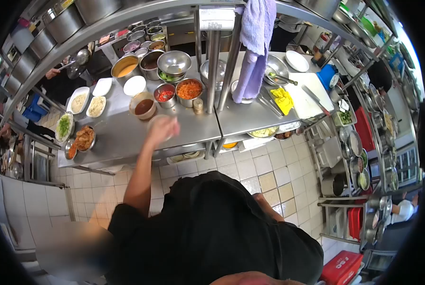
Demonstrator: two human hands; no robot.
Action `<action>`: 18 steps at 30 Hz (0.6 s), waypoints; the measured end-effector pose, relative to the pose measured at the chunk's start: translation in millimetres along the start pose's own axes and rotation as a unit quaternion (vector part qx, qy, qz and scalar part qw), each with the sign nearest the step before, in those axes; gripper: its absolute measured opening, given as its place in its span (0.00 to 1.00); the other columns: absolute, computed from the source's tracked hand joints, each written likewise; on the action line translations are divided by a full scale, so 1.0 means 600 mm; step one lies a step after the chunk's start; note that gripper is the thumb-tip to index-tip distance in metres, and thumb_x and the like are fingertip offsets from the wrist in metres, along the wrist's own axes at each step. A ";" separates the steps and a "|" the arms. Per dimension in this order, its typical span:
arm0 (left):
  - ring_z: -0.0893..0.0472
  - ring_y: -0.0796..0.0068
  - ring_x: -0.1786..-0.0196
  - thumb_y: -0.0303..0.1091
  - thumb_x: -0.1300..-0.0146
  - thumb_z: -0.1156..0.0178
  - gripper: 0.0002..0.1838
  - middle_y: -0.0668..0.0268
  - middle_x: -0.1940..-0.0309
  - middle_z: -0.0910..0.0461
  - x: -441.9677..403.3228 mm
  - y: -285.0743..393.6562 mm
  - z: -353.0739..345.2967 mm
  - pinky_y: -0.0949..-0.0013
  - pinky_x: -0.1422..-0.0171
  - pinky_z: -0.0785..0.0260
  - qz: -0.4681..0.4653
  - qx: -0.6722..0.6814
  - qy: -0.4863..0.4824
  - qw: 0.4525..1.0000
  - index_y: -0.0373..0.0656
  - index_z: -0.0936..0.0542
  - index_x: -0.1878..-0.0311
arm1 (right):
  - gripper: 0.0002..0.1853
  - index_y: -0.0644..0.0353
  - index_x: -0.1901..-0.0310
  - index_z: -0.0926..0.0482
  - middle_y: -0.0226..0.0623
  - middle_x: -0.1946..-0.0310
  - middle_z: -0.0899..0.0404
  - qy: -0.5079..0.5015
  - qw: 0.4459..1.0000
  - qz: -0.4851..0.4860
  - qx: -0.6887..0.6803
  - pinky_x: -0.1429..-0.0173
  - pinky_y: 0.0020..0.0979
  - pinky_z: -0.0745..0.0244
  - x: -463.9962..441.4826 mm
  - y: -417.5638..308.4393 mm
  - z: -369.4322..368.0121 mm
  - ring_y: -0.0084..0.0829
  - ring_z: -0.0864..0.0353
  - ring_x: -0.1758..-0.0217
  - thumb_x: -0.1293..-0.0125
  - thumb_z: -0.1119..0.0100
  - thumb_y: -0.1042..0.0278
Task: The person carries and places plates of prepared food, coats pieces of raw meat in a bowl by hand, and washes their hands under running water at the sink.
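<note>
My left hand [164,127] reaches over the front edge of the steel counter [112,126], its fingers drawn together and slightly blurred. A pale round dish shows partly under it; what the fingers hold, if anything, is hidden. Just beyond stands a bowl of brown sauce [143,106]. Behind that are a pot of chopped red pieces [164,94], a pot of shredded orange food [189,89] and a small jar [198,105]. On the right side only part of my bent arm shows against the black clothing; my right hand is out of sight.
Plates of pale food [96,106] and a bowl of fried pieces [84,138] stand at the left. Steel posts and a hanging purple towel [253,61] rise mid-counter. Rightward lie a white board [310,95], a knife [316,99] and a yellow cloth [282,101]. Other people work beyond.
</note>
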State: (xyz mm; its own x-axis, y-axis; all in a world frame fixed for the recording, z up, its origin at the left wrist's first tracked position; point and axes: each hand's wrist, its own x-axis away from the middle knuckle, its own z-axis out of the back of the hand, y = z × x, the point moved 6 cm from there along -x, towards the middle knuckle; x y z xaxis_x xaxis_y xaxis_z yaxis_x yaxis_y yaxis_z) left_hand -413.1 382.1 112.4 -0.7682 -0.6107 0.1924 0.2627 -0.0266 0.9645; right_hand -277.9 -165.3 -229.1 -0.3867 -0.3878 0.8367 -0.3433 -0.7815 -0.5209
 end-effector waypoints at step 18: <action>0.21 0.53 0.60 0.33 0.40 0.50 0.11 0.54 0.66 0.19 0.253 -0.699 -0.071 0.56 0.55 0.28 0.029 -0.441 -0.020 0.897 0.39 0.20 0.61 | 0.10 0.56 0.72 0.20 0.39 0.76 0.22 0.019 0.998 0.028 -0.043 0.70 0.40 0.27 -0.018 -0.035 0.079 0.39 0.21 0.73 0.41 0.40 0.60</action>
State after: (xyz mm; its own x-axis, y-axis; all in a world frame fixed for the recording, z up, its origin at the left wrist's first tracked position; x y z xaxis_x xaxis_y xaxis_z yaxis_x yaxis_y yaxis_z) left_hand -614.9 267.2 -270.6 -0.7540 -0.6026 0.2613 0.6491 -0.6226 0.4372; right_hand -225.8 -168.0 -219.5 -0.4388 -0.4089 0.8002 -0.3930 -0.7135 -0.5801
